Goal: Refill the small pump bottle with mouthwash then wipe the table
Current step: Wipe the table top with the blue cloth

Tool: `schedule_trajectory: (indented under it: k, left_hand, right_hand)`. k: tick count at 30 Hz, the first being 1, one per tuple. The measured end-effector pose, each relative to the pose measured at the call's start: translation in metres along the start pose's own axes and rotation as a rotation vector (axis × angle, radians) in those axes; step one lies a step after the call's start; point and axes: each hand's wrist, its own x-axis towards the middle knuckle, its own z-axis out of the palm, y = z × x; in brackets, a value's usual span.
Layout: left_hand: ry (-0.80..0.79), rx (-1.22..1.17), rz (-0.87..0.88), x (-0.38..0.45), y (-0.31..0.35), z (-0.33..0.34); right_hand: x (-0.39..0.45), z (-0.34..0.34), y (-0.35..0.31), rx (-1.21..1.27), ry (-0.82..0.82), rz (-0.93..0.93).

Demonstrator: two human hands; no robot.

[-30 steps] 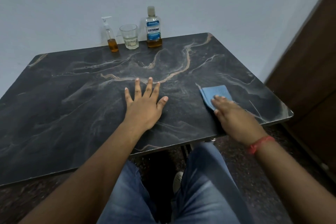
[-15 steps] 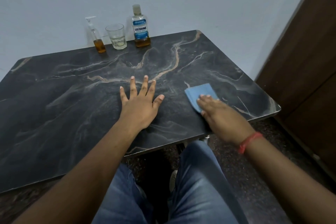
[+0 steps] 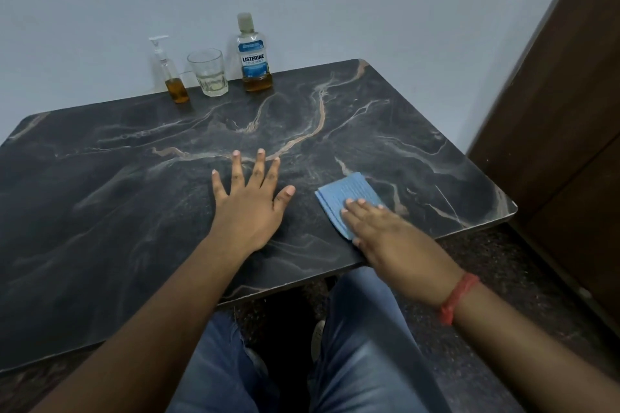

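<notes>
**Wiping the near right corner**

The right hand [image 3: 375,228] presses flat, fingers extended, on the blue cloth [image 3: 349,198]; the left hand [image 3: 250,201] lies splayed and empty, bracing. Best to sweep overlapping strokes across the marble table [image 3: 100,211], stopping short of the pump bottle [image 3: 172,77] and Listerine bottle [image 3: 254,57] at the far edge.

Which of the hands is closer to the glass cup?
Left. The left hand lies flat mid-table, nearer the glass cup; the right hand presses the blue cloth farther right.

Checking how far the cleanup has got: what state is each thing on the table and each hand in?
Pump bottle: upright, amber liquid low.
Glass: upright, nearly empty.
Listerine bottle: upright, capped, nearly empty.
Blue cloth: folded, flat on table.
Left hand: flat, fingers spread.
Right hand: pressing cloth.
</notes>
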Motion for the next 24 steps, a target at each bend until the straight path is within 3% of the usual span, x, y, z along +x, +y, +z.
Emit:
schedule_trajectory:
  k: [5, 9, 10, 14, 16, 18, 19, 22, 24]
  left_hand:
    - [0.002, 0.006, -0.005, -0.003, -0.008, 0.002]
    - [0.007, 0.002, -0.026, -0.006, -0.016, 0.003]
    - [0.008, -0.004, -0.033, -0.006, -0.019, 0.003]
    - [0.009, -0.017, -0.077, -0.01, -0.036, 0.003]
    - [0.012, -0.025, -0.109, -0.011, -0.044, 0.003]
    - [0.012, -0.031, -0.133, -0.01, -0.051, 0.003]
    - [0.014, -0.037, -0.143, -0.01, -0.054, 0.003]
    - [0.025, -0.052, -0.168, -0.01, -0.068, 0.001]
    - [0.034, -0.05, -0.18, -0.012, -0.075, 0.0]
  right_hand:
    - [0.025, -0.028, 0.043, -0.014, 0.079, 0.356]
    - [0.025, 0.003, -0.005, -0.013, -0.012, 0.007]
    - [0.031, -0.003, 0.0, 0.017, -0.032, -0.003]
    - [0.064, -0.022, 0.032, -0.019, 0.043, 0.276]
    - [0.071, -0.005, -0.002, -0.004, 0.045, 0.106]
    - [0.075, 0.012, -0.031, 0.07, -0.071, -0.114]
    - [0.082, 0.009, -0.031, 0.104, -0.072, -0.137]
    - [0.118, -0.012, -0.001, 0.092, 0.011, 0.114]
    - [0.126, -0.006, -0.014, 0.09, 0.047, 0.141]
